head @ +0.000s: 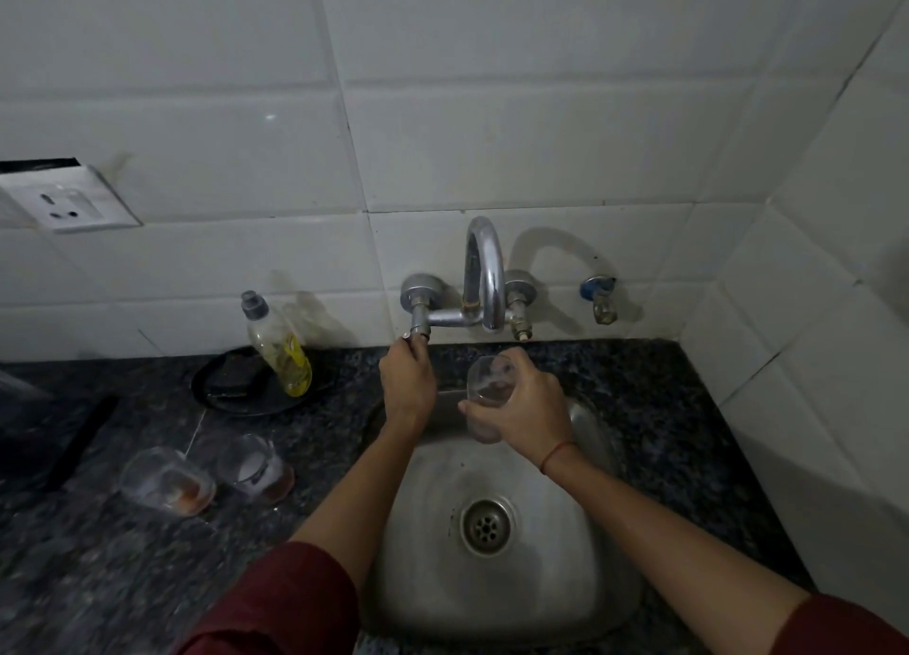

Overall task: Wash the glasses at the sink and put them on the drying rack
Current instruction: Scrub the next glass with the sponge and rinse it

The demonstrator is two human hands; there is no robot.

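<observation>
My right hand [524, 403] grips a clear drinking glass [487, 384] with brownish dregs, held tilted over the back of the steel sink [428, 580], just below the tap spout [487, 280]. My left hand [408, 384] is closed on the left tap handle [417, 334]. No water is visible from the spout. Two more clear glasses with brown residue stand on the dark granite counter left of the sink: one [165, 480] further left, one [256, 465] nearer the basin.
A dish-soap bottle [278, 347] with yellow liquid leans over a black plate [216, 391] holding a dark scrub pad. A wall socket [74, 202] sits at left. A dark object [44, 433] lies at the far left counter. A small valve [600, 298] sticks out right of the tap.
</observation>
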